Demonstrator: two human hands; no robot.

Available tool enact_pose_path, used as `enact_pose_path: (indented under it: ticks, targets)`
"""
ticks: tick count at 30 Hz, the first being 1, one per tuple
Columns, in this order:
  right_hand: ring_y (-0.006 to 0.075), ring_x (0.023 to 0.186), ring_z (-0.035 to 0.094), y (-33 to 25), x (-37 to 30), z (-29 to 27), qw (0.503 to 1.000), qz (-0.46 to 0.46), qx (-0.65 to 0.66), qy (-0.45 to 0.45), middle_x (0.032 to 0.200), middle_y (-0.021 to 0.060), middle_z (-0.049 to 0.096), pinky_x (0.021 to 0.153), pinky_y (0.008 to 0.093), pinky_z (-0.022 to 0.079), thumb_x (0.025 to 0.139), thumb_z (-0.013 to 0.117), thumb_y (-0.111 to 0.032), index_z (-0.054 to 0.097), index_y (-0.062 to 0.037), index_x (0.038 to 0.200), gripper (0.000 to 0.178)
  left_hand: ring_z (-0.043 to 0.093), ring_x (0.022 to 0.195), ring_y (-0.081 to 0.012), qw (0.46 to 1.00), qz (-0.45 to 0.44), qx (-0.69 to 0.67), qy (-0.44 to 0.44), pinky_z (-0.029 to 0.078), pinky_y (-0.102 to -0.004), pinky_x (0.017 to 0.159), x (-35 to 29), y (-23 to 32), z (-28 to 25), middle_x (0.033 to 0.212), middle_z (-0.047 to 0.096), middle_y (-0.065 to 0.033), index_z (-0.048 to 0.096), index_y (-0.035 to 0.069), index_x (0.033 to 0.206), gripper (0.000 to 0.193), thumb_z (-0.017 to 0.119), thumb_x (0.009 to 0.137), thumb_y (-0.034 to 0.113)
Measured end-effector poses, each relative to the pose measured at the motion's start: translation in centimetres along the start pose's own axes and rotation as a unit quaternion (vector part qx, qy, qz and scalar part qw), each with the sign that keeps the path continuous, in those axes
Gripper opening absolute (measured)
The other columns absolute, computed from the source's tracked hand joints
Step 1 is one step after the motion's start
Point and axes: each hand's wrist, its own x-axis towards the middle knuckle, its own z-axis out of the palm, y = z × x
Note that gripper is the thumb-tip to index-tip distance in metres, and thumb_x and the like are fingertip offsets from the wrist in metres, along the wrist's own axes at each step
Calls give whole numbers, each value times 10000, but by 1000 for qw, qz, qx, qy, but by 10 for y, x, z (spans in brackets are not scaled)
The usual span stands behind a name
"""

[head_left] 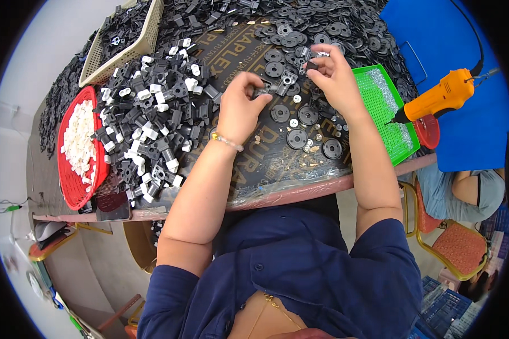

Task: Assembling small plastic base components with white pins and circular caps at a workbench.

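My left hand (240,107) is curled above the middle of the table, its thumb and fingers closing at the edge of a dark plastic part that they partly hide. Between the thumb and fingertips of my right hand (336,79) is a small black plastic part (311,66). Between the hands lies a black bracket-like piece (288,79). Round black discs (280,113) with centre holes lie just below, among small white and silver round pieces (293,122). To the left of my left hand spreads a heap of black plastic fittings (158,107), several with white caps.
A red basket (62,164) of white pieces and a beige basket (87,76) of black parts stand left. On the right are a green tray (373,113) of small metal pieces, a hanging orange power screwdriver (441,93) and a red bowl (430,133). Another person (464,195) sits beyond.
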Motion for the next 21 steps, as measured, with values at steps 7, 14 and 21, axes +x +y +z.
enact_pose_path:
  ticks: [7, 14, 21]
  targets:
    - [132, 966, 602, -21, -25, 30, 980, -107, 159, -54, 1142, 59, 567, 831, 274, 541, 785, 712, 103, 626, -17, 968, 235, 651, 891, -164, 939, -206, -258, -98, 565, -265, 753, -6, 14, -2, 1015, 624, -121, 374, -14, 1331, 608, 718, 831, -41]
    - [247, 1087, 641, -30, -31, 26, 966, -224, -97, -87, 1253, 158, 636, 871, 341, 529, 776, 752, -30, 618, 7, 888, 179, 670, 965, -218, 793, -228, -556, -97, 571, -377, 879, -13, 30, -8, 1093, 626, -167, 390, -6, 1347, 509, 615, 893, -58]
    - [225, 976, 618, -38, -30, 0, 959, -210, -110, -153, 1253, 112, 609, 886, 338, 501, 737, 754, -39, 633, -29, 1024, 312, 656, 1010, -228, 797, -197, -550, -153, 550, -404, 935, -12, 33, -14, 1084, 647, -143, 417, -6, 1367, 442, 571, 952, 11]
